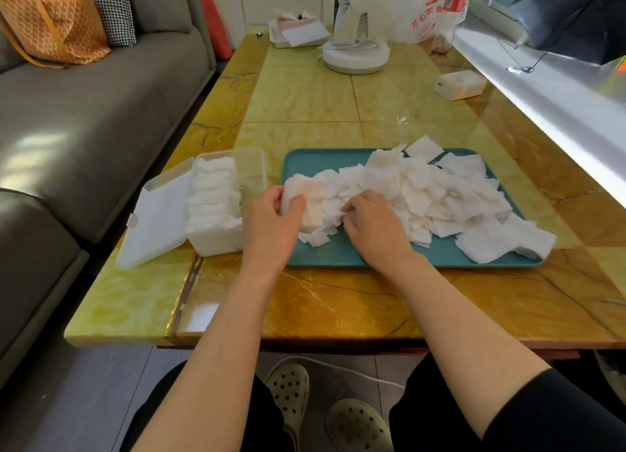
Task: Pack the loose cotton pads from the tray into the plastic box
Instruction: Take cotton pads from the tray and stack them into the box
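Under both hands lies a teal tray [338, 253] on a yellow marbled table [338, 302]. The left hand [271, 221] is at the tray's left end, fingers and thumb curled round a small stack [310, 202] of white cotton squares held on edge, its lower edge resting among other squares. Just beside it, the right hand [376, 224] lies palm down, its bent fingers and thumb pinching loose pads [423, 187] at the near left edge of the heap. From that hand the heap spreads away to the right and back, covering most of the tray; a few pads overhang the far rim and the right near corner.

Just left of the left hand stands the clear plastic box [216, 243], touching or nearly touching the wrist. Pads packed upright in a row fill its left side, while the part nearest the tray shows bare. Its lid [155, 221] hangs open further left, sloping down to the table edge.

Well beyond the hands, at the table's far end, stand a white fan [355, 45] and a white bag [430, 11] with red print, with a small white carton [460, 84] off to the far right. Far left of the left hand runs a grey sofa [84, 119]. Below the forearms, two pale clogs [291, 390] rest on the floor.
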### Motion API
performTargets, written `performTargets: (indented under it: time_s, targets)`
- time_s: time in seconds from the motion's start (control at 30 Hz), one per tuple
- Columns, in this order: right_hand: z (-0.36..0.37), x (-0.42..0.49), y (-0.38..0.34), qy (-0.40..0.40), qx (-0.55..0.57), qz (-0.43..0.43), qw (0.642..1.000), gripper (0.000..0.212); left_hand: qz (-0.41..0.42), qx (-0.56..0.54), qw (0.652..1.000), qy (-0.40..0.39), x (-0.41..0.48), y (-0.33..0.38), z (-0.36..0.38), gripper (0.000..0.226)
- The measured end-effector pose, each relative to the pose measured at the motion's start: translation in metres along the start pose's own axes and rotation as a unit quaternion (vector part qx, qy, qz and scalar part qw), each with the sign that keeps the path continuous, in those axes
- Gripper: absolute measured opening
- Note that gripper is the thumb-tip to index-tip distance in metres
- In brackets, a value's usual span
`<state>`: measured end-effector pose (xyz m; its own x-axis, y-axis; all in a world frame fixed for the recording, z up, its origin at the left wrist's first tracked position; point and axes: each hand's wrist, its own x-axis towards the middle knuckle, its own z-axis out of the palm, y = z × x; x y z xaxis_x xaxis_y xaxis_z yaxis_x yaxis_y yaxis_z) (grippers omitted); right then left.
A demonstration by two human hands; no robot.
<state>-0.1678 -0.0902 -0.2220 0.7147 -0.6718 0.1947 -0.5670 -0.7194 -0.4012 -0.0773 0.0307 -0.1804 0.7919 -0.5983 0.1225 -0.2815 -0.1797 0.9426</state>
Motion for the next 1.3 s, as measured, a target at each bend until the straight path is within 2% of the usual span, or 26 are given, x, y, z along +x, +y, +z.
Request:
performTargets:
  time_s: [0.17, 0.23, 0.3, 0.37, 0.47, 0.6, 0.87, 1.0, 1.07, 1.13, 1.23, 1.3]
  targets:
    - [-0.014, -0.01, -0.01, 0.1, 0.039, -0.027, 0.994, 0.022, 0.002, -0.01, 1.0, 0.007, 0.001, 0.001, 0.0, 0.024]
    - [-0.016, -0.012, -0.011, 0.067, 0.043, -0.011, 0.997, 0.019, 0.0, -0.015, 1.0, 0.008, 0.002, 0.001, 0.001, 0.023]
    - [-0.015, -0.013, -0.01, -0.048, 0.008, 0.016, 0.999, 0.014, -0.003, -0.019, 1.0, 0.008, 0.002, 0.0, 0.001, 0.019]
    - [-0.013, -0.015, -0.009, -0.127, -0.019, 0.011, 0.992, 0.024, -0.003, -0.015, 1.0, 0.007, 0.002, 0.0, 0.001, 0.011]
    - [-0.016, -0.017, -0.008, -0.125, -0.023, 0.0, 0.992, 0.041, 0.005, 0.0, 1.0, 0.008, 0.002, -0.001, 0.001, 0.012]
    - [-0.015, -0.016, -0.007, -0.098, -0.058, -0.02, 0.993, 0.027, 0.005, 0.006, 1.0, 0.009, 0.001, 0.0, 0.001, 0.005]
    - [-0.014, -0.019, -0.012, -0.11, -0.024, -0.112, 0.987, 0.034, 0.01, 0.016, 1.0, 0.017, 0.001, 0.0, 0.003, 0.006]
    - [-0.013, -0.019, -0.014, -0.098, -0.06, -0.145, 0.983, 0.023, 0.005, 0.02, 1.0, 0.019, 0.002, -0.001, 0.002, 0.003]
    - [-0.013, -0.019, -0.017, -0.066, -0.05, -0.123, 0.989, 0.023, 0.005, 0.018, 1.0, 0.017, 0.002, 0.0, 0.002, 0.004]
    - [-0.018, -0.019, -0.021, -0.004, 0.018, -0.042, 0.999, 0.023, 0.006, 0.006, 1.0, 0.013, 0.001, 0.0, 0.002, 0.006]
    - [-0.026, -0.018, -0.017, 0.06, 0.101, 0.089, 0.989, 0.022, -0.001, -0.002, 1.0, 0.018, 0.001, 0.001, 0.001, 0.01]
    - [-0.029, -0.018, -0.01, 0.069, 0.127, 0.131, 0.981, 0.021, -0.002, 0.007, 1.0, 0.03, 0.001, -0.001, 0.001, 0.017]
